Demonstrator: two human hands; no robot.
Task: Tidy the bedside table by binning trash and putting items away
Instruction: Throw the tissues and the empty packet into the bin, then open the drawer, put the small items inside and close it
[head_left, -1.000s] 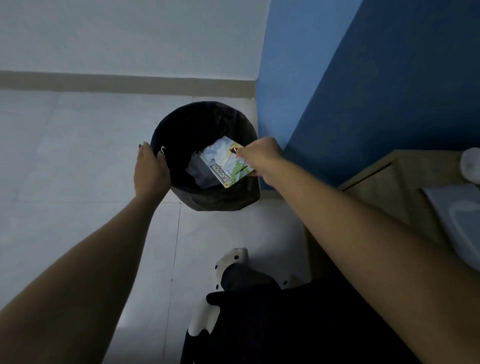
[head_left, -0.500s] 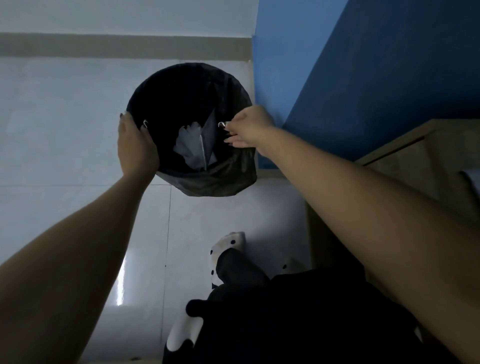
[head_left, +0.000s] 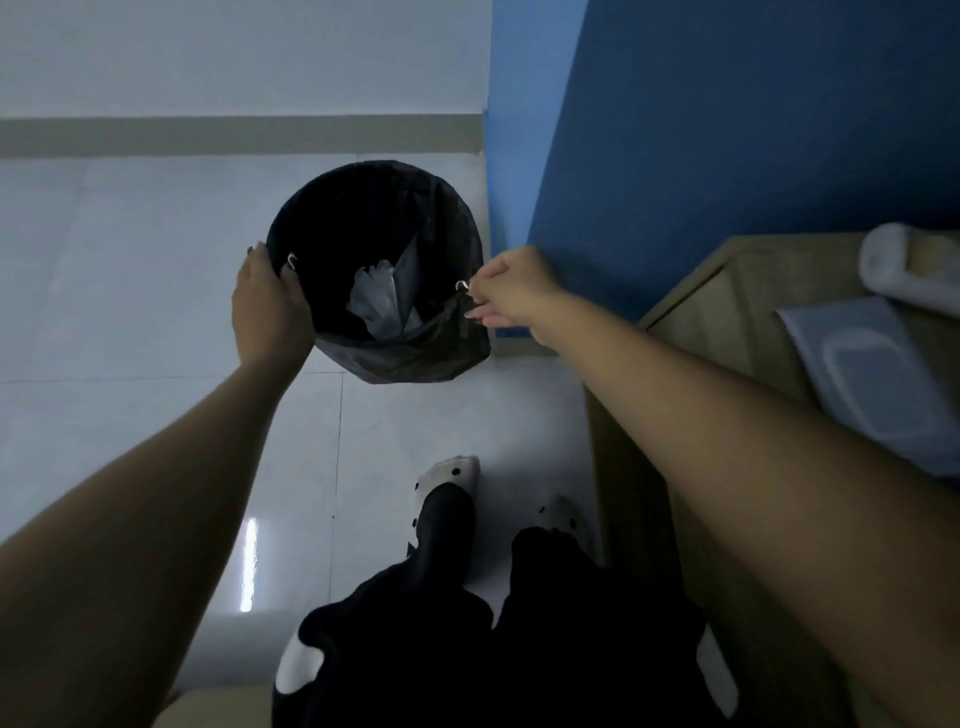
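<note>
Both forearms run off the bottom edge. The left hand (head_left: 265, 306) grips the rim of the black-lined trash bin (head_left: 415, 358); the right hand (head_left: 511, 291) pinches the liner at the opposite rim. Crumpled trash (head_left: 376, 301) inside is dim, hard to identify. The bedside table (head_left: 696, 322) is cut off at right.

Bare forearms, dark clothes

Sleeveless arms; black garment with white patches (head_left: 483, 654); white black-dotted slippers (head_left: 451, 475); dark-painted nails on the left hand (head_left: 262, 306).
</note>
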